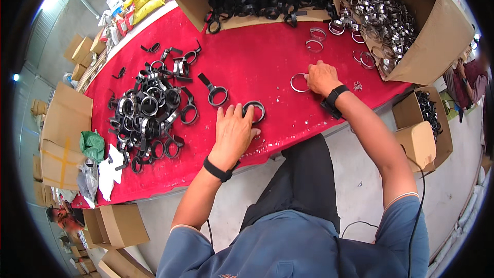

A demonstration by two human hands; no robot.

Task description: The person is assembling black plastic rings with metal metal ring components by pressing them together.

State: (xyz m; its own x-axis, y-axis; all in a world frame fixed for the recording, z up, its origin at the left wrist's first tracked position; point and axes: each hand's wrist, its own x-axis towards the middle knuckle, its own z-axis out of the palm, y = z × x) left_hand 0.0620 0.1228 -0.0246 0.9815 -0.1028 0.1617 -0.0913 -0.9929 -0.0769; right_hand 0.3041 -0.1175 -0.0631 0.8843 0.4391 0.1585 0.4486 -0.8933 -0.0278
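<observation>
Upper-centre carton: a cardboard box (257, 23) is being filled out by black ring clamps (247, 6).
Upper-right carton: a tilted cardboard box (435, 33) is being crowded by silver rings (393, 18), some spilling onto the red cloth (267, 54).
Right-edge carton: black parts (428, 112) are being held in a smaller box (445, 141).
Silver hoop: right of centre, a thin metal hoop (292, 83) is being pinched at its right rim by the right hand (323, 80), fingertips nearly together.
Black-and-silver ring: at centre, a ring (263, 110) is being touched along its left side by the left hand (231, 133), fingers slightly parted; whether it is being gripped cannot be told.
Facing: both openings are being turned upward; no long axis is being shown by the round hoop.
</observation>
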